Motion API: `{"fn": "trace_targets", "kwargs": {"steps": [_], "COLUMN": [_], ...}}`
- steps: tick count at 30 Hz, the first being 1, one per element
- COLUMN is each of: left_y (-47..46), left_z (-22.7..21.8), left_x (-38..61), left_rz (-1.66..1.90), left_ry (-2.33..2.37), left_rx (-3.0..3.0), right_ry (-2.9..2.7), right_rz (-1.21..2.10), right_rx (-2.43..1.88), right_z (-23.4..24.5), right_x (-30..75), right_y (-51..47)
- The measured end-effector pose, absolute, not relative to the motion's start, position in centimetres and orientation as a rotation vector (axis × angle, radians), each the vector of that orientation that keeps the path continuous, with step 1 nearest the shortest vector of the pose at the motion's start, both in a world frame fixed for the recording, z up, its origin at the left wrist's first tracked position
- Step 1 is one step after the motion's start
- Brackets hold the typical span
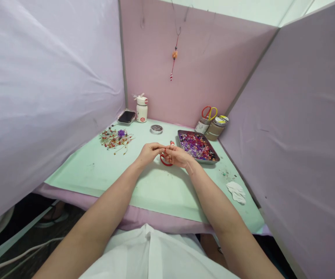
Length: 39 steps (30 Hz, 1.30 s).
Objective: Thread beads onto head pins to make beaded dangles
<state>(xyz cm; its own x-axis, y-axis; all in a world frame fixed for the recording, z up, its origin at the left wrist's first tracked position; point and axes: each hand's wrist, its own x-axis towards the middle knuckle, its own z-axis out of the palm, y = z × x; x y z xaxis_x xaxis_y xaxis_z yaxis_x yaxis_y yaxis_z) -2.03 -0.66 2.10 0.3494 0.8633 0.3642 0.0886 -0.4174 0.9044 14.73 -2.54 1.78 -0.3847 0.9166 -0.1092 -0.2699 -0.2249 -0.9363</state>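
My left hand and my right hand meet over the middle of the table, fingertips pinched together. A small bit of red shows between the fingertips; its kind is too small to tell. Just beneath the hands is a curved red loop, partly hidden by the fingers. A small red and white piece shows just beyond the right fingers. Right of my right hand stands a dark metal tray with many purple, red and clear beads.
Strung beads lie in a heap at left. Behind are a phone, a white bottle, a round tin, scissors in a jar and a lidded jar. A beaded string hangs behind; crumpled tissue lies right.
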Motion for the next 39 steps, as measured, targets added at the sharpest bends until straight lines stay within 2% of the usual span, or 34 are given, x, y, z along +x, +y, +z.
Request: {"fn": "trace_targets", "kwargs": {"steps": [3, 8, 11, 21, 28, 33, 39], "left_y": [-0.8, -0.8, -0.6, -0.7, -0.6, -0.8, -0.5], "left_z": [2.4, 2.4, 2.0, 2.6, 2.4, 2.5, 2.2], "left_x": [-2.2, -2.3, -2.2, -2.1, -2.3, -2.6, -2.5], "left_rz": [1.117, 1.169, 1.215, 1.26, 1.074, 1.153, 1.145], "left_ry": [0.827, 0.927, 0.935, 0.965, 0.869, 0.744, 0.728], "left_rx": [1.785, 1.797, 1.768, 1.635, 1.625, 1.653, 1.485], "right_ry": [-1.16, -1.227, -1.274, -1.465, -1.353, -1.34, -1.516], "right_rz": [1.698, 1.192, 1.023, 1.007, 1.013, 1.048, 0.898], "right_rx": [-0.899, -1.023, -1.061, -1.052, -1.001, -1.035, -1.155], "right_z": [1.6, 1.2, 1.2, 1.6, 1.5, 1.5, 0.7], "right_x": [14.6, 14.0, 13.7, 13.7, 14.0, 13.8, 13.9], "right_y": [-2.5, -2.1, -2.0, -2.3, -2.0, -2.1, -1.9]}}
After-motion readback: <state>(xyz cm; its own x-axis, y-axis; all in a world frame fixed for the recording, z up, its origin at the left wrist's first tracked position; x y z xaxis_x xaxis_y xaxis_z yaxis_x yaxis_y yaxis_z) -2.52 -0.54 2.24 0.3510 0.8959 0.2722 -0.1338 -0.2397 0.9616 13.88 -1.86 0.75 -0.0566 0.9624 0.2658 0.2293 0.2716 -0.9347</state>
